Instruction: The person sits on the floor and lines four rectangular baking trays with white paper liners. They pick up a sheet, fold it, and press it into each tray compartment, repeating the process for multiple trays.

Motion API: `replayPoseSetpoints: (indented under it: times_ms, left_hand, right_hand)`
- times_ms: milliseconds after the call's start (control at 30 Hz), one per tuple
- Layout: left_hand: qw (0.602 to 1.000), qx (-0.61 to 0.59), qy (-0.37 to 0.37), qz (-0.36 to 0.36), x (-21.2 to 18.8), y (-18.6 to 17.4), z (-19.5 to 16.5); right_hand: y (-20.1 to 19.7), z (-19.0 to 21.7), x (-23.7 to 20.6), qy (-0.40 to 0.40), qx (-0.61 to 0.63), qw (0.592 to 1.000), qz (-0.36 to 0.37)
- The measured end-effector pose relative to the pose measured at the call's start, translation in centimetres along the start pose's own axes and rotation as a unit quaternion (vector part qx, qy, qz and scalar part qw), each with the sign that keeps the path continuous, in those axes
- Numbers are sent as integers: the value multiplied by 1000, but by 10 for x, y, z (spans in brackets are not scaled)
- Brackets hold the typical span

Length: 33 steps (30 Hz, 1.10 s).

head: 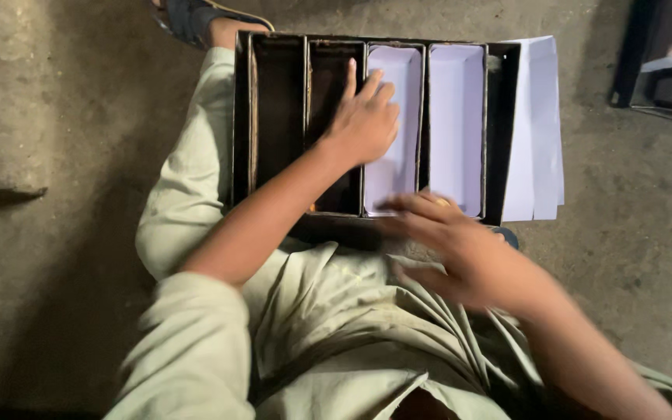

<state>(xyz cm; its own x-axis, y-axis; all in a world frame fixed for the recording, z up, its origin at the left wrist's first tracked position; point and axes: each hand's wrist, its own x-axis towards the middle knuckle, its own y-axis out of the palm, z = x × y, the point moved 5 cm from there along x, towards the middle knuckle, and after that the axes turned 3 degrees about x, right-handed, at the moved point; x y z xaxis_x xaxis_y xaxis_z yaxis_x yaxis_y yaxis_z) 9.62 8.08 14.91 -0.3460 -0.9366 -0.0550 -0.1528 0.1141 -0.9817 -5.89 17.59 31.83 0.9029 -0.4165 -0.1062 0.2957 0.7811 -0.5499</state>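
Right hand: the right hand (460, 249) hovers near the person's lap, just at the near edge of the tray, fingers spread and blurred, holding nothing that shows.
Left hand: the left hand (363, 124) lies flat, fingers spread, pressing on the white paper liner (394, 167) in the third tin from the left, its thumb side over the dark tin beside it.
Paper liner, handling: thin and light, I judge; it creases easily and slides on metal, so a flat palm on the bottom and fingertips along the folded walls suit it better than a pinch.
Paper liner, look: plain white, folded into a long trough that fits the tin wall to wall.
Tray: the black metal tray (503, 140) rests across the person's legs; stiff and probably heavy, best taken by its outer rim.
Tins: two unlined dark tins (278, 117) on the left, a second lined tin (456, 124) on the right.
Spare sheets: a stack of white paper sheets (538, 132) lies just beyond the tray's right edge.
Far: a sandalled foot (204, 19) on the concrete floor (64, 117).
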Motion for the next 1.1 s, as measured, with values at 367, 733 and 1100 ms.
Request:
replayPoseSetpoints:
  times_ms: [367, 733, 1100]
  left_hand:
    - [986, -37, -151, -57, -96, 11, 3]
    - [980, -48, -161, -102, -96, 12, -15]
    - [974, -92, -166, -126, -90, -6, -30]
  right_hand:
    - [-111, -126, -98, 34, 136, 915, -379]
    - [33, -420, -131, 371, -258, 848, -278]
    - [5, -392, -139, 402, -183, 839, -319]
